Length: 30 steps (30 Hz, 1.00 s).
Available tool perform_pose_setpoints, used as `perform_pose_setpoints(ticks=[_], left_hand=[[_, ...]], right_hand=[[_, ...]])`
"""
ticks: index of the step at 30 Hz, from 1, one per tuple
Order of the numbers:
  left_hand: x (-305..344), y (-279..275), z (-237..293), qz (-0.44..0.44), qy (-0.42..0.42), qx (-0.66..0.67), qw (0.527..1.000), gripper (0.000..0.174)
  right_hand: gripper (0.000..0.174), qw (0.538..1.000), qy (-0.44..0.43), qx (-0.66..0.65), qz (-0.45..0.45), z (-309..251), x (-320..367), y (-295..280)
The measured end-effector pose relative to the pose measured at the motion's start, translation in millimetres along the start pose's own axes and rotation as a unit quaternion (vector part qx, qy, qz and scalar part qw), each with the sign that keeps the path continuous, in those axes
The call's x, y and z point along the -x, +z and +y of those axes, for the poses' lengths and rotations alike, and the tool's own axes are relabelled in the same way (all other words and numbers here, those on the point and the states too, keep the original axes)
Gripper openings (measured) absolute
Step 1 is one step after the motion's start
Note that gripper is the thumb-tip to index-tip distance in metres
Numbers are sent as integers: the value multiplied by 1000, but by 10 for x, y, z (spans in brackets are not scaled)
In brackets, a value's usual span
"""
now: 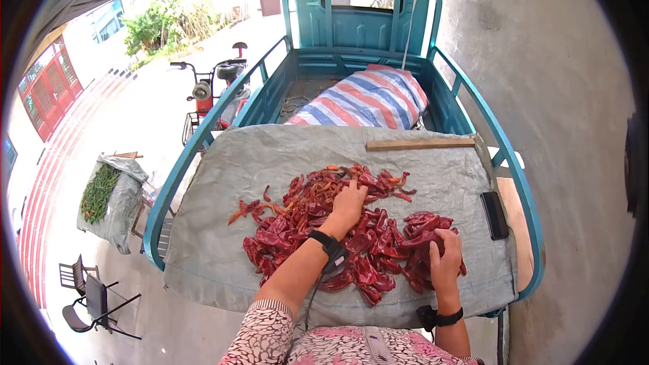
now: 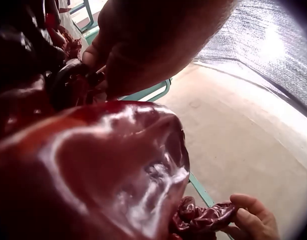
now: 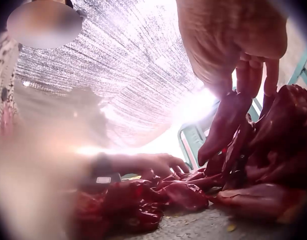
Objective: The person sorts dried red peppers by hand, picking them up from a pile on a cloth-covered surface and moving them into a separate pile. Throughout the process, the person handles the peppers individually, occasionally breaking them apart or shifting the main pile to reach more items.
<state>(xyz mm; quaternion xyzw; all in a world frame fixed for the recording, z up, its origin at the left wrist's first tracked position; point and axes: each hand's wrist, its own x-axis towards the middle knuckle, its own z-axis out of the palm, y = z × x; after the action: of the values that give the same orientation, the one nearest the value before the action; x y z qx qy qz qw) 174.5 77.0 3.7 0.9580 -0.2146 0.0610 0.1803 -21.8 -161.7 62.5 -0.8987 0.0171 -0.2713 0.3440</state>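
Note:
Dried red chili peppers (image 1: 365, 274) lie in a glossy pile on a grey woven sheet (image 1: 209, 230). Smaller, partly orange ones (image 1: 297, 192) gather toward its far left side. My left hand (image 1: 348, 204) reaches over the middle, its fingertips down among the peppers at the back; whether it grips one I cannot tell. At the right end of the pile, my right hand (image 1: 446, 260) pinches a wrinkled dark red chili pepper (image 2: 213, 216) between thumb and fingers. From the right wrist, that pepper (image 3: 226, 122) hangs below the fingers, close beside others. A large pepper (image 2: 118, 165) fills the left wrist view's foreground.
A black phone (image 1: 494, 215) lies at the sheet's right edge, and a wooden strip (image 1: 420, 143) at its back. The teal cart's rails (image 1: 520, 209) flank the sheet; a striped bag (image 1: 365, 100) lies in its bed. Green peppers (image 1: 100, 192) and folding chairs (image 1: 98, 297) stand left.

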Motion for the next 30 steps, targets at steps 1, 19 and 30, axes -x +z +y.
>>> perform_pose_setpoints(ticks=[1, 19, 30], left_hand=[[14, 30, -8, 15, 8, 0, 1000, 24], [923, -720, 703, -88, -142, 637, 753, 33], [910, -554, 838, -69, -80, 497, 861, 28]], right_hand=[[31, 1000, -9, -3, 3, 5, -5, 20], [45, 978, -201, 38, -36, -450, -271, 347], [24, 992, -117, -35, -25, -334, -286, 99]])
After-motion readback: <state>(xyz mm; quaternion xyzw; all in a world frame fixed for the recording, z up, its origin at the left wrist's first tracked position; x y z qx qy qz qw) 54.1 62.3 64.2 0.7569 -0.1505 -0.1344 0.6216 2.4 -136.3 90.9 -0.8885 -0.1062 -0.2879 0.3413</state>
